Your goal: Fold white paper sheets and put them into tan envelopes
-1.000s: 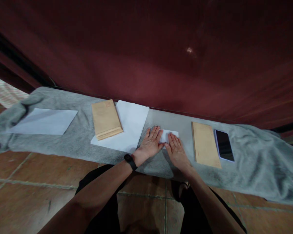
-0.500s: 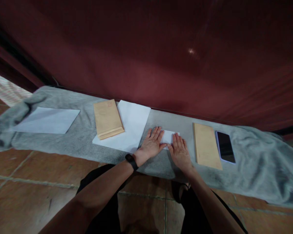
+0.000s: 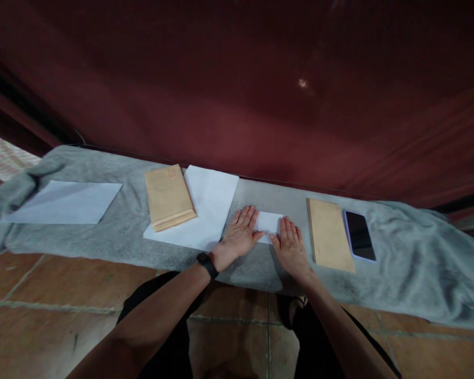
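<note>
A small folded piece of white paper lies flat on the grey cloth. My left hand rests on its left side, fingers stretched out, with a black band at the wrist. On the right side of the paper lies my right hand, flat too, its fingers extended. Both thumbs point inward over the near part of the paper. The outer edges of the paper are hidden under the hands.
Left of my hands, a stack of brown envelopes lies on white sheets. Another white sheet is farther left. To the right are more brown envelopes and a phone. A dark red panel rises behind the cloth.
My left hand has slid slightly left, so more of the folded paper shows between the hands. The right hand stays nearly in place. The view has shifted a little.
</note>
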A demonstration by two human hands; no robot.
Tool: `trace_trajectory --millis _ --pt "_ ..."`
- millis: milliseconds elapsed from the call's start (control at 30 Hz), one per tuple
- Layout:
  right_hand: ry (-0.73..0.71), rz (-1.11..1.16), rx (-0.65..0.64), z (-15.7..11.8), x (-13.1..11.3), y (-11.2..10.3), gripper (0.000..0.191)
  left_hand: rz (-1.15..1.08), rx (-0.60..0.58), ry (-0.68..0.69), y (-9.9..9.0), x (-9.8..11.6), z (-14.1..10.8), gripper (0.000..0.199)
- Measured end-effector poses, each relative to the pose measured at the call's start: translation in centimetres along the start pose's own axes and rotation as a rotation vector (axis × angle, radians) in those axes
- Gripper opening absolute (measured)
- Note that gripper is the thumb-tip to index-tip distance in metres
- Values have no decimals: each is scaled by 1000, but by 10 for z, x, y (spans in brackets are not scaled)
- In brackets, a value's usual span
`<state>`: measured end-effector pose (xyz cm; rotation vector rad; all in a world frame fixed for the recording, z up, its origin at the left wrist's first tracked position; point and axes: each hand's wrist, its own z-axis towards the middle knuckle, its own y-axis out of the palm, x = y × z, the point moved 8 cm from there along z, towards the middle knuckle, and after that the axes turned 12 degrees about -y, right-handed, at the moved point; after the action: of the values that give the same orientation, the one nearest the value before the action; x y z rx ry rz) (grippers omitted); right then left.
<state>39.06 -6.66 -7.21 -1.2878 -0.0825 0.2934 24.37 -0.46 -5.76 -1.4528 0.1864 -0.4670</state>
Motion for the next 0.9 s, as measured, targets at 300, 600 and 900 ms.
trace_trajectory --millis 300,600,900 --pt "70 -29 -25 -2 9 -2 74 9 38 -73 1 -17 3 74" --pt "82 -29 -2 -3 11 -4 72 -15 105 -24 -12 -2 -1 63" --pt "77 106 43 18 26 -9 56 -76 -57 284 -6 43 -25 53"
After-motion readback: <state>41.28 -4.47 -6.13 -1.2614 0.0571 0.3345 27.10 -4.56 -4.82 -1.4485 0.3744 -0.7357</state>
